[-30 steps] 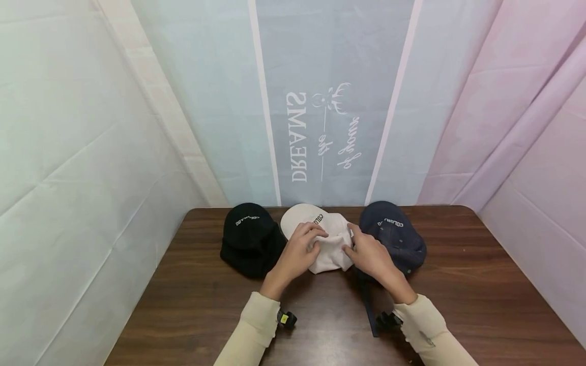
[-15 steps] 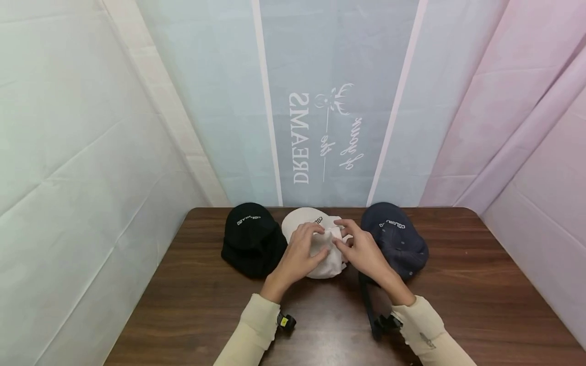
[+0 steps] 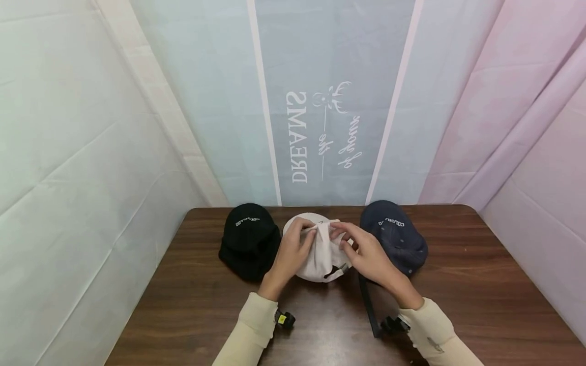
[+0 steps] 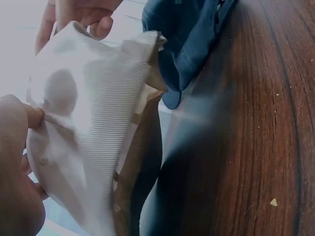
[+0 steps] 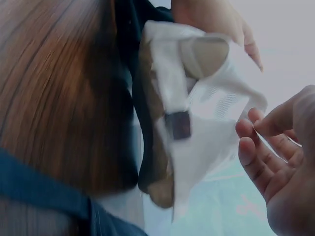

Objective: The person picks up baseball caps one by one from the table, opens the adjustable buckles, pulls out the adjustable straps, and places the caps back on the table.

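Observation:
A white baseball cap (image 3: 320, 254) rests mid-table between both hands, its crown creased and its back strap facing me. My left hand (image 3: 292, 249) pinches the crown from the left; in the left wrist view its thumb (image 4: 32, 116) presses into the fabric. From the other side my right hand (image 3: 368, 254) pinches the crown's edge, fingertips (image 5: 248, 125) together on the cloth in the right wrist view. The cap's open underside and a dark patch on the strap (image 5: 178, 125) show there. The lettering on the white cap is mostly covered.
A black cap (image 3: 249, 239) lies left of the white one, close to the left forearm. To the right is a navy cap (image 3: 396, 239), and a dark strap (image 3: 369, 307) runs toward me from it. Cloth curtains (image 3: 339, 61) stand behind the wooden table (image 3: 192, 305).
The white cap's crown has been drawn up into a fold and turned, bringing its back strap into view. Both hands have shifted their grip along the cloth; the other caps stay put.

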Action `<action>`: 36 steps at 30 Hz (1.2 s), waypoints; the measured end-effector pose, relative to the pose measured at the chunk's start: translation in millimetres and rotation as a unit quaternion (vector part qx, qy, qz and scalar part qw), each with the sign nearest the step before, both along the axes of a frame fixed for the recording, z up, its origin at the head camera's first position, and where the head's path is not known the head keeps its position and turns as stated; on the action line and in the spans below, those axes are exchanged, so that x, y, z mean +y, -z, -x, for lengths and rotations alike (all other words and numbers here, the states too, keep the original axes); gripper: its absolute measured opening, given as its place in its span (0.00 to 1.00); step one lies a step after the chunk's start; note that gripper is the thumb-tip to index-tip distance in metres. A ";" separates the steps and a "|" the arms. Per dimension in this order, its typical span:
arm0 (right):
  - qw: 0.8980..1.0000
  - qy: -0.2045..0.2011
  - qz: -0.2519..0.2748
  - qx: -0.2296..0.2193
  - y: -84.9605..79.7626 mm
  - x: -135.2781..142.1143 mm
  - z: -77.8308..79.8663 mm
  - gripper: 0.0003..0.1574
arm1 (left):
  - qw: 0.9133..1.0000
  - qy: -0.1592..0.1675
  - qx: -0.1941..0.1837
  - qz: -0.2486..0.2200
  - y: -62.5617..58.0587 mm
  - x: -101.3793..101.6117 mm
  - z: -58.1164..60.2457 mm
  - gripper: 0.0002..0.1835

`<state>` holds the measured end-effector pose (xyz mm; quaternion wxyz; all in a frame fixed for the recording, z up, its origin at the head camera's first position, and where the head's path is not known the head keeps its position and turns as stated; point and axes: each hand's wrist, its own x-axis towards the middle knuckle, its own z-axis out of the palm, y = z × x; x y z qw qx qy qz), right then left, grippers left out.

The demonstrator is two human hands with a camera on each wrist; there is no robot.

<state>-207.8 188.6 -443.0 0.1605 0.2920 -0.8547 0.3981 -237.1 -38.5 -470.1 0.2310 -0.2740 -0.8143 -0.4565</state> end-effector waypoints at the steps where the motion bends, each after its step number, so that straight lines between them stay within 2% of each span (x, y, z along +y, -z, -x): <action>1: 1.000 0.003 -0.008 0.012 -0.4 2.1 -0.4 0.36 | 1.000 0.001 0.000 -0.006 -0.6 -0.5 0.1 0.06; 7: 0.996 -0.021 -0.066 0.063 2.1 19.8 1.0 0.46 | 0.999 0.009 0.018 -0.048 -6.1 -2.4 0.6 0.06; 11: 0.989 -0.044 -0.124 0.065 4.7 29.0 -0.3 0.56 | 0.997 -0.008 0.031 -0.072 -10.9 -4.5 1.1 0.07; 13: 0.986 -0.042 -0.150 0.064 6.2 30.8 -1.2 0.59 | 0.996 -0.017 0.033 -0.086 -13.3 -5.8 1.2 0.07; 15: 0.985 -0.026 -0.156 0.072 7.7 31.2 -1.7 0.57 | 0.994 -0.024 0.034 -0.102 -15.1 -7.1 1.1 0.07; 17: 0.986 0.001 -0.138 0.093 9.0 31.2 -2.3 0.49 | 0.992 -0.024 0.034 -0.115 -16.8 -8.0 0.9 0.07; 20: 0.988 0.042 -0.071 0.129 8.5 30.6 -2.9 0.31 | 0.991 -0.015 0.038 -0.126 -18.1 -8.6 0.8 0.07; 23: 0.986 0.057 -0.006 0.154 5.2 29.5 -3.9 0.22 | 0.991 -0.005 0.049 -0.126 -19.6 -9.2 1.3 0.08; 27: 0.983 0.071 0.043 0.163 -0.2 26.0 -6.1 0.20 | 0.991 -0.002 0.076 -0.113 -23.6 -10.1 1.3 0.09; 30: 0.981 0.091 0.064 0.160 -3.1 23.1 -8.1 0.18 | 0.988 -0.006 0.112 -0.102 -28.9 -9.8 -1.1 0.10; 33: 0.978 0.113 0.074 0.161 -5.9 20.2 -9.6 0.18 | 0.981 -0.010 0.169 -0.094 -36.4 -7.3 -6.1 0.10; 36: 0.975 0.128 0.076 0.167 -9.3 17.3 -11.0 0.18 | 0.969 0.008 0.236 -0.077 -45.1 -1.8 -13.1 0.10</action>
